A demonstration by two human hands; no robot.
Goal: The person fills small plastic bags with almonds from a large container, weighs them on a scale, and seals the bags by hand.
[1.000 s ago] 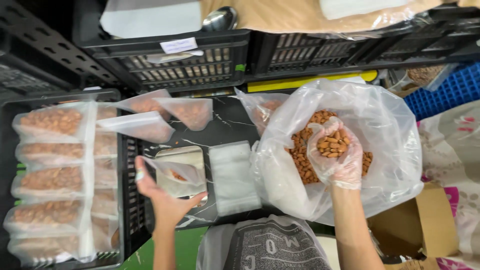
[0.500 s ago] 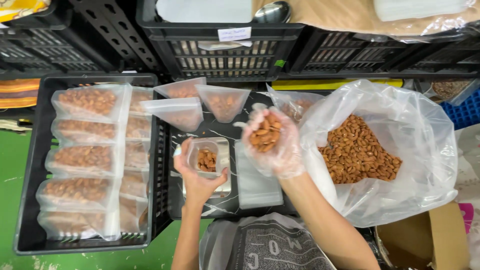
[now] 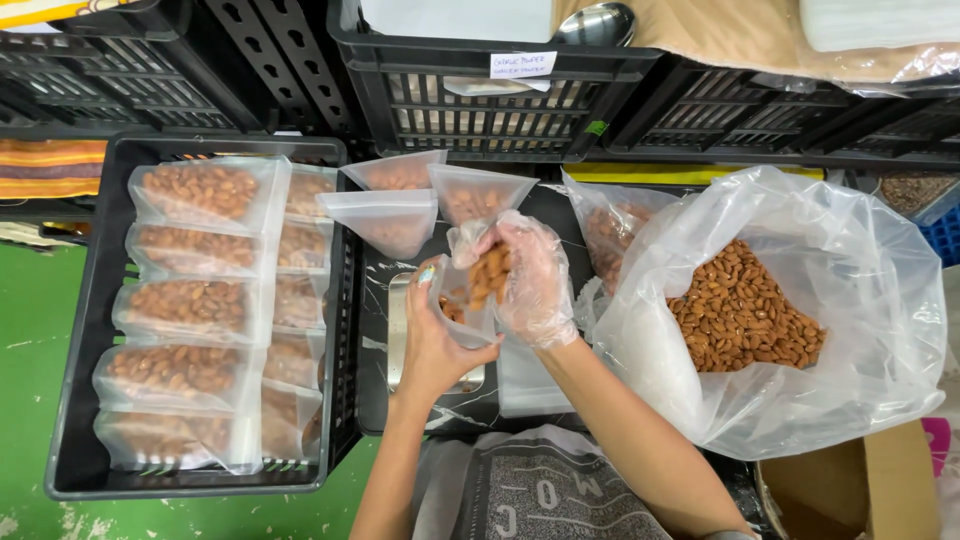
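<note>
- My left hand (image 3: 435,345): fingers grasping small clear pouch (image 3: 462,305), centre, over metal scale (image 3: 400,330).
- My right hand (image 3: 530,280), gloved: clenched on almonds (image 3: 488,275) at pouch mouth.
- Right: big bag of almonds (image 3: 745,310).
- Left: black crate (image 3: 90,330) w/ filled pouches (image 3: 200,290).

Brown almonds (image 3: 745,310) fill a clear plastic sack (image 3: 850,250) on the right. On the left, a black crate (image 3: 75,320) of clear pouches (image 3: 200,195) stands on a green floor (image 3: 25,360). A far-left cloth (image 3: 50,165) has orange and yellow stripes.
</note>
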